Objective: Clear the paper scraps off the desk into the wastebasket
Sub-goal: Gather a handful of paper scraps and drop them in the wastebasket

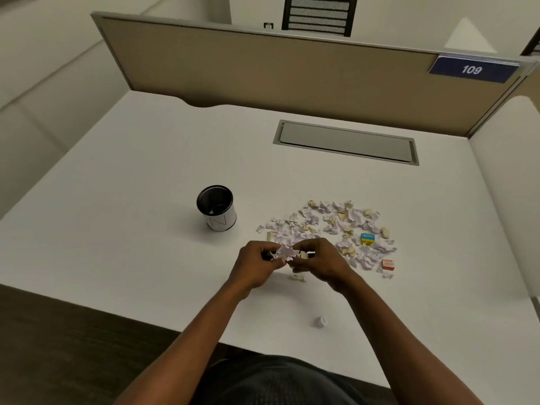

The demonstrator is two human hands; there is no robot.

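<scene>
Both hands, left (254, 266) and right (318, 263), hold a grip on scraps (285, 253) above the surface (146, 229), near the wastebasket (216, 208).

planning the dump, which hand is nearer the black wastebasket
Left. The left hand sits in front of the wastebasket and a little to its right; the right hand is farther right, beside the scrap pile. Both hold a bunch of scraps.

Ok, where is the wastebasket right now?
In the head view the wastebasket stands upright on the desk, left of the scrap pile and beyond the left hand.
</scene>
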